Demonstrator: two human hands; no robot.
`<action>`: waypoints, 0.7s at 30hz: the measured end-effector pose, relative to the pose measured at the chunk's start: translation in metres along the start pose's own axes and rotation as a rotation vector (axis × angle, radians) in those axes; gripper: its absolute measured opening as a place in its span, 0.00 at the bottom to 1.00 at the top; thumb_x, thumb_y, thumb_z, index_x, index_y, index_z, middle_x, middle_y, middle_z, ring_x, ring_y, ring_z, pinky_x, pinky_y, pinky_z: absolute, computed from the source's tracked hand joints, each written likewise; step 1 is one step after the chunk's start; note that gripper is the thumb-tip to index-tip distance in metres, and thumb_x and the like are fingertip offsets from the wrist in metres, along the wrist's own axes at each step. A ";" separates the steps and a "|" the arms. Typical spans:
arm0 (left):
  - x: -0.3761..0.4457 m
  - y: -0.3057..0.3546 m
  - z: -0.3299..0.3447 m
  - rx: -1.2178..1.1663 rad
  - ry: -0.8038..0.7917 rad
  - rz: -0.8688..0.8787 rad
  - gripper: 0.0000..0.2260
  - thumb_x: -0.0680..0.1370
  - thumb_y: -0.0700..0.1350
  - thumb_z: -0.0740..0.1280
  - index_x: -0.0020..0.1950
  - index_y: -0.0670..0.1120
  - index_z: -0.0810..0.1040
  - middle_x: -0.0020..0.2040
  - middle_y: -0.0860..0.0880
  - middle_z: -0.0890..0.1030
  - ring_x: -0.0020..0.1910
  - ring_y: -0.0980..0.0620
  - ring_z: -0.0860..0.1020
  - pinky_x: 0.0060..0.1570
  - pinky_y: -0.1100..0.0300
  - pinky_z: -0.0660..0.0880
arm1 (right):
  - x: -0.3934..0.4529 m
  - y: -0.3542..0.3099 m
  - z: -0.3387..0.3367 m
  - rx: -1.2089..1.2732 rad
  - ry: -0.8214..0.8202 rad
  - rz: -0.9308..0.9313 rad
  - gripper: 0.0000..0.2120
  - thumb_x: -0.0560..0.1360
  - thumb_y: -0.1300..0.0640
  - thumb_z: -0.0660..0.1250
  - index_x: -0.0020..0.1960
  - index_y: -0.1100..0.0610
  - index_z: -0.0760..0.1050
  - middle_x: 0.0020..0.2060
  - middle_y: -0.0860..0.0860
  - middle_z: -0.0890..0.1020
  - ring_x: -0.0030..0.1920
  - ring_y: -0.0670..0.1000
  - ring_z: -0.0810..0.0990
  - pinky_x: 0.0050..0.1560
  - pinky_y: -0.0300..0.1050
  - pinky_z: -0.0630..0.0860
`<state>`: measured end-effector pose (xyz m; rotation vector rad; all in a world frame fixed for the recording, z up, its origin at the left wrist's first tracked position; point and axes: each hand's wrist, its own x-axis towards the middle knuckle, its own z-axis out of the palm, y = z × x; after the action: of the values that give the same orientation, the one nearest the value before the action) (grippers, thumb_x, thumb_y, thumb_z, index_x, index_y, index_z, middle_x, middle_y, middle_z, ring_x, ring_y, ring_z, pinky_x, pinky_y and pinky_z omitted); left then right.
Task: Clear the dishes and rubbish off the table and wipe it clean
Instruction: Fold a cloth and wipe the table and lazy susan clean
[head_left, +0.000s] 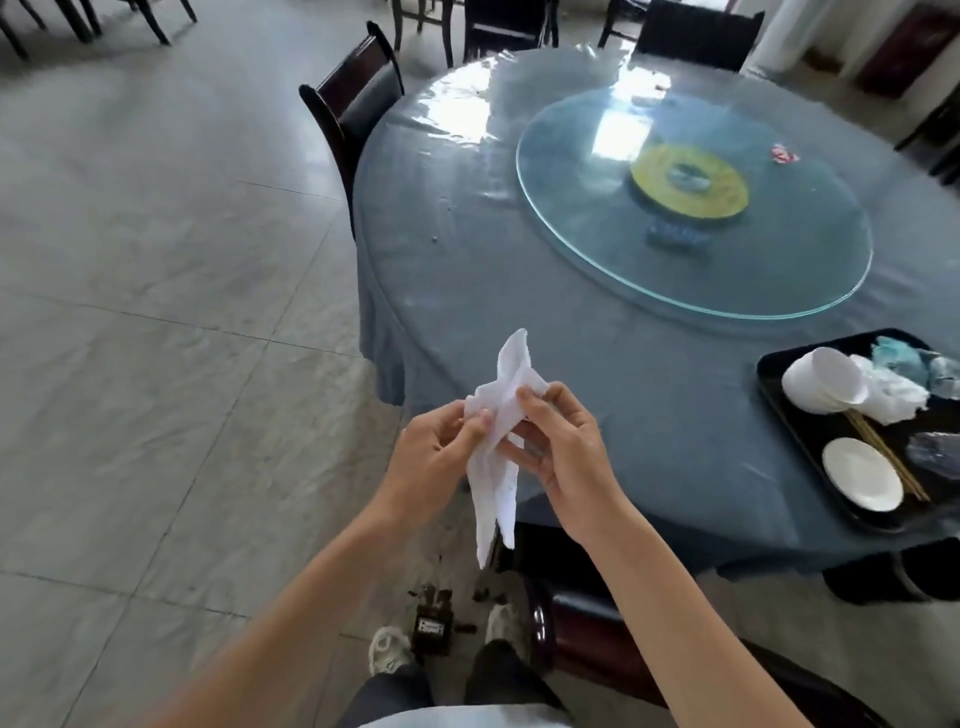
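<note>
Both my hands hold a white paper napkin (501, 467) in the air at the near-left edge of the round table (519, 249). My left hand (434, 457) pinches its left side and my right hand (563, 452) grips its right side, so the napkin hangs crumpled between them. On the table's right edge sits a black tray (795, 436) with stacked white bowls (826, 384), a white saucer (862, 480), chopsticks (883, 457), crumpled tissue (893, 397) and plastic wrap. A small red and white scrap (783, 154) lies on the glass turntable (691, 208).
The table has a blue cloth under clear plastic. A dark chair (358, 98) stands at its far left, more chairs behind, and another dark chair (597, 634) by my right leg. Dark debris and a small box (431, 623) lie on the tiled floor by my feet.
</note>
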<state>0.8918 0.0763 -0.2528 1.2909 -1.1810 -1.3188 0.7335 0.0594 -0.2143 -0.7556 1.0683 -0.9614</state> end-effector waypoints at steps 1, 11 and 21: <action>0.005 0.000 0.002 -0.009 0.014 -0.012 0.11 0.81 0.50 0.64 0.54 0.46 0.84 0.48 0.45 0.87 0.47 0.42 0.85 0.51 0.44 0.80 | 0.003 -0.004 -0.006 -0.027 0.016 -0.010 0.09 0.82 0.56 0.68 0.42 0.52 0.77 0.50 0.60 0.85 0.51 0.58 0.86 0.58 0.58 0.82; 0.070 -0.020 -0.017 0.221 0.297 -0.062 0.15 0.83 0.51 0.63 0.48 0.40 0.79 0.38 0.45 0.78 0.37 0.52 0.72 0.38 0.54 0.69 | 0.053 -0.055 -0.147 -0.250 0.448 -0.085 0.07 0.83 0.56 0.66 0.46 0.51 0.75 0.39 0.47 0.82 0.35 0.45 0.80 0.35 0.40 0.78; 0.163 -0.079 0.004 0.390 0.336 -0.226 0.17 0.82 0.52 0.64 0.47 0.38 0.78 0.41 0.38 0.80 0.37 0.49 0.74 0.38 0.46 0.74 | 0.187 -0.085 -0.296 -0.765 0.587 -0.049 0.07 0.79 0.48 0.71 0.47 0.51 0.79 0.41 0.53 0.82 0.40 0.54 0.78 0.43 0.47 0.74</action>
<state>0.8833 -0.0760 -0.3512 1.8919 -1.1066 -0.9958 0.4634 -0.1622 -0.3017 -1.1503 1.9965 -0.8236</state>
